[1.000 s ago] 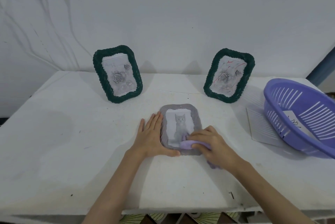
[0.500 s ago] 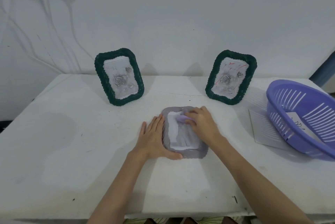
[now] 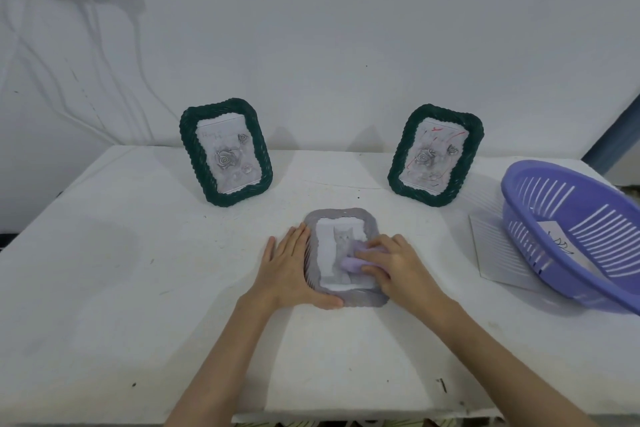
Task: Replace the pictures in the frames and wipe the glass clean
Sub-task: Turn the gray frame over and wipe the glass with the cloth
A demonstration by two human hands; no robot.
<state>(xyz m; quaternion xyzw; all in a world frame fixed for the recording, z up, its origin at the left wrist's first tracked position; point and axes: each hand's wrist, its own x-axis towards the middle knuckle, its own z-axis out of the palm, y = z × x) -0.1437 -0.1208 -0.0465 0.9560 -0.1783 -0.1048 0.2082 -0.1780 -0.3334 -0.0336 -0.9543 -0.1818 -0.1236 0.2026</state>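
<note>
A grey frame [image 3: 341, 215] with a cat picture lies flat on the white table [image 3: 138, 271] in front of me. My left hand [image 3: 289, 271] rests flat with fingers spread on the frame's left edge, thumb on its bottom corner. My right hand [image 3: 394, 265] presses a folded lilac cloth [image 3: 350, 263] on the middle of the glass. Two dark green frames with rose pictures stand upright at the back: one on the left [image 3: 225, 152], one on the right [image 3: 435, 155] with red scribbles on its glass.
A purple slotted plastic basket [image 3: 568, 232] stands at the right edge with a paper inside. Under its left side lies a white sheet [image 3: 495, 250]. The wall rises right behind the standing frames.
My right hand with the cloth went from the frame's bottom to its top, then came back down to the middle of the glass. My left hand stayed on the frame's left edge.
</note>
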